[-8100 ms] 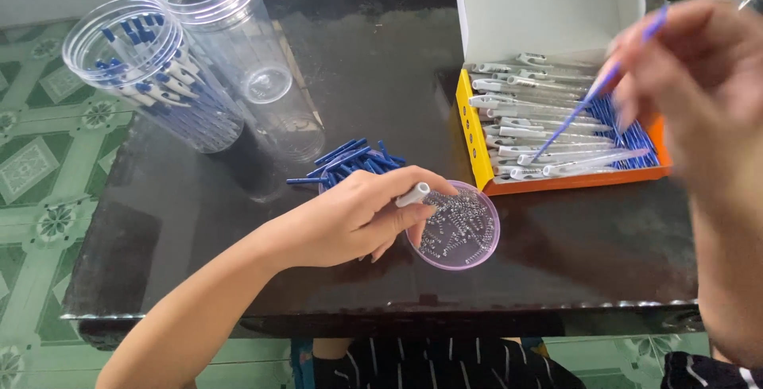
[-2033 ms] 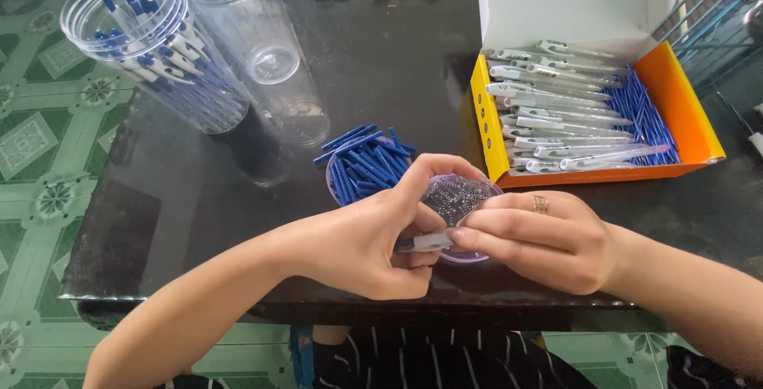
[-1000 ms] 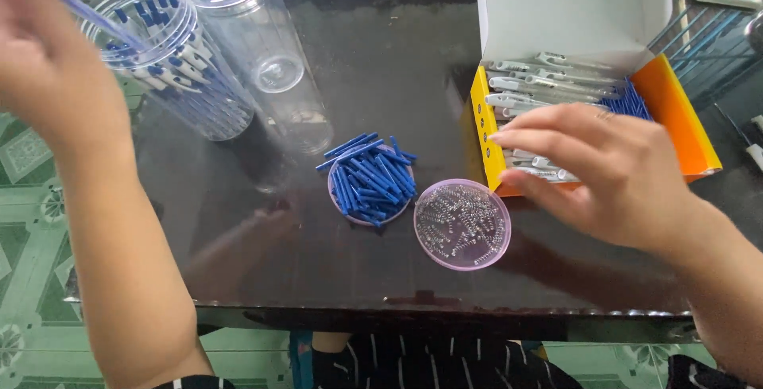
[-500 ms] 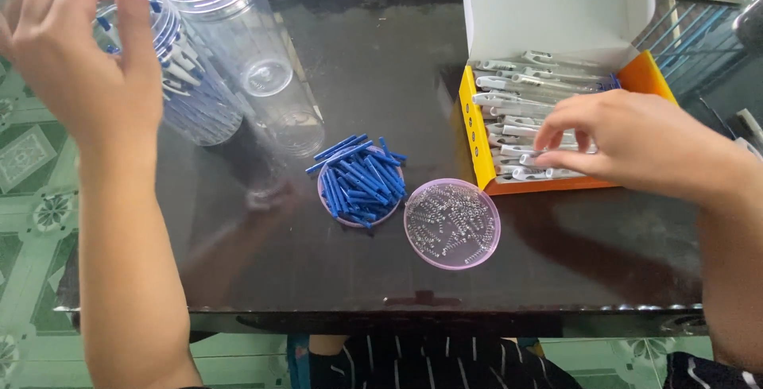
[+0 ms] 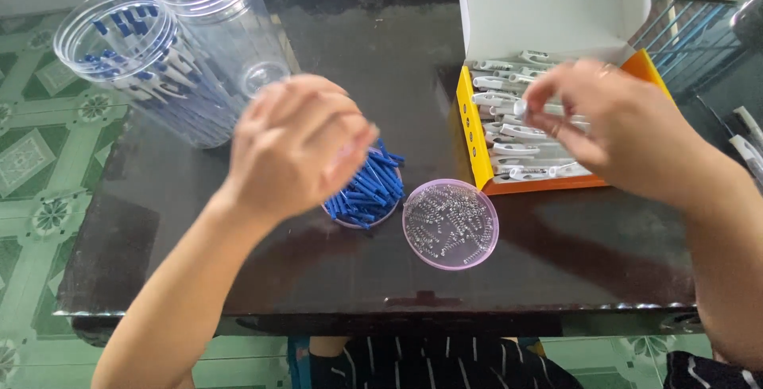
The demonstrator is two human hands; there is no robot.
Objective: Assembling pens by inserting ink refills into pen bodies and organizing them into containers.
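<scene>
The left hand point(image 5: 298, 147) has come back from the pen-filled jar point(image 5: 135, 63) and now hovers, blurred, over the dish of blue pieces point(image 5: 367, 190); whether its fingers hold anything cannot be told. The right hand point(image 5: 616, 131) has lifted off the orange box point(image 5: 477, 143), its fingers pinched on a small white part point(image 5: 520, 108) above the white barrels. On the dark worktop point(image 5: 159, 230), the pink dish of springs point(image 5: 450, 224) sits just beside the blue pieces.
</scene>
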